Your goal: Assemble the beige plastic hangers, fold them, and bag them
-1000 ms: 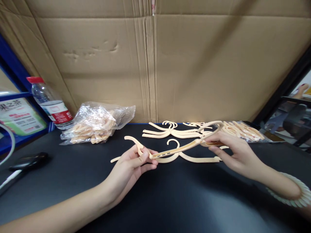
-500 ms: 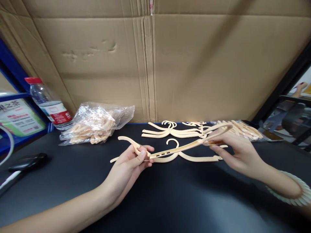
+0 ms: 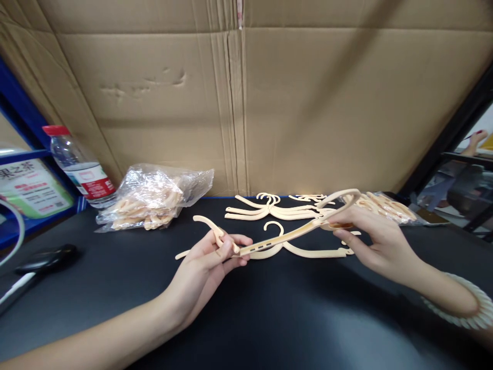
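My left hand [image 3: 206, 264] is closed around a short curved hanger arm piece [image 3: 208, 223], pinching it at the end of a cream plastic hanger [image 3: 296, 232]. The piece and the hanger end meet at my fingertips; whether they are joined I cannot tell. My right hand [image 3: 381, 244] grips the same hanger farther right, near its large loop, and holds it tilted above the table. Just behind and below lies another cream hanger [image 3: 316, 253] with its hook pointing up, partly hidden by the held one. Farther back is a group of similar hangers [image 3: 252, 210] lying together.
A clear plastic bag [image 3: 150, 198] of cream parts sits at the back left, beside a red-capped bottle [image 3: 90, 177]. Another bag of parts [image 3: 393, 208] lies at the back right. A black device [image 3: 46, 259] with a white cable is at left. Cardboard [image 3: 327, 103] stands behind the table.
The short arm piece in my left hand has shifted right and turned slightly at the hanger's end. My right hand and the looped end have moved slightly left.
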{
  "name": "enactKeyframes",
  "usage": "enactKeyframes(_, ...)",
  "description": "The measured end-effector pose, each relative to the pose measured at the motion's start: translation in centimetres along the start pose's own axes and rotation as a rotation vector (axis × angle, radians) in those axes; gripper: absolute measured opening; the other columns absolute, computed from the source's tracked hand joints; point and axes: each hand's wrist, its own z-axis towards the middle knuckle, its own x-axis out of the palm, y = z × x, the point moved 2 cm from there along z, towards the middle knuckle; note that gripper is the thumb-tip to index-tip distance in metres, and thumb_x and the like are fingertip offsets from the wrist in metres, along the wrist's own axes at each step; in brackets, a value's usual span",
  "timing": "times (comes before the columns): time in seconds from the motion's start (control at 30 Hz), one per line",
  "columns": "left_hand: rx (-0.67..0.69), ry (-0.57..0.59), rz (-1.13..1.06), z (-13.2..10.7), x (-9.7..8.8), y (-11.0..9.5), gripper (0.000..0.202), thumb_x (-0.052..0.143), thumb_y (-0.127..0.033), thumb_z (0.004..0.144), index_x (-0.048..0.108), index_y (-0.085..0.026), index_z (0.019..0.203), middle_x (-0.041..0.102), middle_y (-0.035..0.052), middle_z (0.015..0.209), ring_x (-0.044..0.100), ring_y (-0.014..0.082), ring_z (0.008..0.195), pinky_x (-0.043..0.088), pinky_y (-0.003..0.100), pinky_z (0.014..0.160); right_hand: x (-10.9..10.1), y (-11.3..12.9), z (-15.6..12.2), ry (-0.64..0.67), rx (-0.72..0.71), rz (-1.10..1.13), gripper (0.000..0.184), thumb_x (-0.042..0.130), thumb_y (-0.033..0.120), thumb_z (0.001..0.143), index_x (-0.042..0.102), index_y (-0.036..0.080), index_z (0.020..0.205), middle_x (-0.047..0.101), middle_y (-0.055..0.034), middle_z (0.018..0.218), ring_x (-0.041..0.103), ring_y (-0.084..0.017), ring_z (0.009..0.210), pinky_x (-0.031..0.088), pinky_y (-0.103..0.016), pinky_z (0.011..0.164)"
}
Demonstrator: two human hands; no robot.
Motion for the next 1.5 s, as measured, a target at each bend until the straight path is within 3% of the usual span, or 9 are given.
enactKeyframes(0.17, -0.019, 0.011, -0.002, 0.0, 0.0, 0.1, 0.014, 0.066, -0.016, 0.085, 0.059, -0.016, 0.073, 0.071, 0.0077, 0.097, 0.063, 0.0179, 0.076, 0.052, 0.033, 0.079, 0.0, 0.0, 0.0, -0.011, 0.023, 0.004, 0.019, 0.051, 0.013, 0.091, 0.060, 0.025, 0.103, 0.070, -0.0047, 0.089, 0.066, -0.021, 0.078, 0.056, -0.035, 0.068)
enactKeyframes(0.43, -0.015, 0.007, 0.005, 0.1, 0.3, 0.1, 0.014, 0.066, -0.015, 0.085, 0.061, -0.014, 0.071, 0.069, 0.0075, 0.088, 0.057, 0.0134, 0.064, 0.049, 0.027, 0.067, 0.1, 0.0, -0.1, 0.017, -0.007, 0.011, 0.022, 0.051, 0.012, 0.091, 0.060, 0.026, 0.104, 0.069, -0.0048, 0.088, 0.067, -0.023, 0.082, 0.055, -0.037, 0.073)
enactKeyframes(0.63, -0.036, 0.009, 0.020, 0.0, 0.0, 0.2, 0.015, 0.065, -0.017, 0.087, 0.063, -0.014, 0.073, 0.069, 0.0071, 0.086, 0.057, 0.0134, 0.065, 0.049, 0.027, 0.067, 0.1, 0.1, 0.0, 0.039, -0.035, 0.027, 0.026, 0.052, 0.008, 0.090, 0.059, 0.026, 0.106, 0.068, -0.0040, 0.092, 0.066, -0.020, 0.087, 0.055, -0.033, 0.074)
enactKeyframes(1.03, -0.003, -0.101, 0.094, 0.1, 0.0, 0.4, 0.018, 0.071, -0.014, 0.076, 0.056, -0.015, 0.067, 0.064, 0.0028, 0.070, 0.049, 0.0117, 0.059, 0.041, 0.025, 0.060, 0.7, 0.8, -0.5, 0.052, -0.062, 0.066, 0.029, 0.051, 0.006, 0.090, 0.061, 0.024, 0.111, 0.068, -0.0078, 0.099, 0.066, -0.023, 0.095, 0.055, -0.039, 0.082)
enactKeyframes(1.23, 0.057, -0.134, 0.135, 0.3, -0.2, 0.4, 0.023, 0.071, -0.014, 0.076, 0.050, -0.017, 0.069, 0.055, -0.0030, 0.059, 0.045, 0.0098, 0.054, 0.036, 0.022, 0.055, 1.1, 1.5, -0.6, 0.064, -0.030, 0.095, 0.026, 0.049, 0.006, 0.090, 0.059, 0.020, 0.109, 0.066, -0.0072, 0.093, 0.065, -0.019, 0.085, 0.054, -0.031, 0.072)
enactKeyframes(1.5, 0.132, -0.164, 0.114, 0.3, -0.5, 0.1, 0.028, 0.080, -0.017, 0.069, 0.052, -0.017, 0.068, 0.064, -0.0015, 0.066, 0.053, 0.0095, 0.055, 0.043, 0.021, 0.056, 1.1, 2.4, -1.0, 0.076, 0.042, -0.037, 0.034, 0.047, 0.008, 0.093, 0.054, 0.020, 0.123, 0.067, -0.0071, 0.100, 0.064, -0.016, 0.080, 0.051, -0.027, 0.065)
